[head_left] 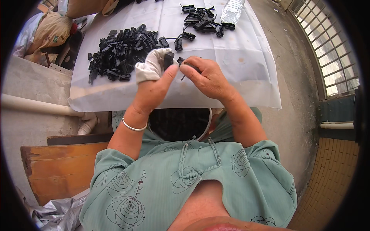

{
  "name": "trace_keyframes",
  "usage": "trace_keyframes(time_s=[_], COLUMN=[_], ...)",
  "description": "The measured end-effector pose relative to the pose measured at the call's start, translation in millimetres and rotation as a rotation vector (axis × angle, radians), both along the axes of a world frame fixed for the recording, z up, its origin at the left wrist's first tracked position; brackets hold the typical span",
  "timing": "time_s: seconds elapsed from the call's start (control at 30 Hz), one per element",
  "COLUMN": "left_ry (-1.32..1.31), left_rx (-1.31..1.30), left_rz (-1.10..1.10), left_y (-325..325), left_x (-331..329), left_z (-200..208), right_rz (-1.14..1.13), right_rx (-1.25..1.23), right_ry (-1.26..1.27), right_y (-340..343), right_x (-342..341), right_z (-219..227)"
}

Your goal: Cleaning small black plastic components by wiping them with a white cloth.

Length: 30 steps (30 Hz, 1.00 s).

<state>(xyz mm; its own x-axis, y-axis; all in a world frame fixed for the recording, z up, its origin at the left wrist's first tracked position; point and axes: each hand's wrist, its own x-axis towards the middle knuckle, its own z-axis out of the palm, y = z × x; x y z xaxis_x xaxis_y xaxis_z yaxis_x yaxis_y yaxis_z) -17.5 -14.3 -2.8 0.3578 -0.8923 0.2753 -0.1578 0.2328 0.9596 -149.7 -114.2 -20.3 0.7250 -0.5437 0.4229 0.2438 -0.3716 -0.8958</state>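
Over the near part of the table, my left hand (157,82) is closed on a small black plastic part (169,60). A white cloth glove (148,67) covers its fingers and leaves the thumb bare. Close beside it, my right hand (210,79) pinches a dark, narrow piece (194,67) between thumb and fingers. A thin dark end sticks out below that grip. I cannot make out whether the two pieces are joined. Left of my hands lies a big heap of black plastic parts (121,50). Farther off to the right, linked-looking black parts (200,23) sit in a looser pile.
A white plastic sheet (246,73) covers the table. Near its far right edge lies a clear plastic bottle (232,11). Below the table edge, a round dark tub (179,123) sits between my legs. Stuffed sacks (52,30), a pipe (42,104) and a wooden board (63,163) are at left.
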Motion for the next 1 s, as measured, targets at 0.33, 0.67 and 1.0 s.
trace_keyframes(time_s=[0.33,0.67,1.0], left_ry=[0.025,-0.177,-0.505], left_rx=[0.185,0.066,-0.007], left_rz=[-0.04,-0.113,0.025], left_y=[2.0,0.1,9.3], left_x=[-1.4,-0.9,-6.0], left_z=[9.3,2.5,-2.9], right_rz=[-0.081,-0.01,-0.048], right_rx=[-0.057,-0.126,-0.038], right_ry=[0.085,0.144,0.111], right_y=[-4.1,2.5,21.8], right_x=[-2.3,2.2,14.8], right_z=[1.3,-3.6,-7.1])
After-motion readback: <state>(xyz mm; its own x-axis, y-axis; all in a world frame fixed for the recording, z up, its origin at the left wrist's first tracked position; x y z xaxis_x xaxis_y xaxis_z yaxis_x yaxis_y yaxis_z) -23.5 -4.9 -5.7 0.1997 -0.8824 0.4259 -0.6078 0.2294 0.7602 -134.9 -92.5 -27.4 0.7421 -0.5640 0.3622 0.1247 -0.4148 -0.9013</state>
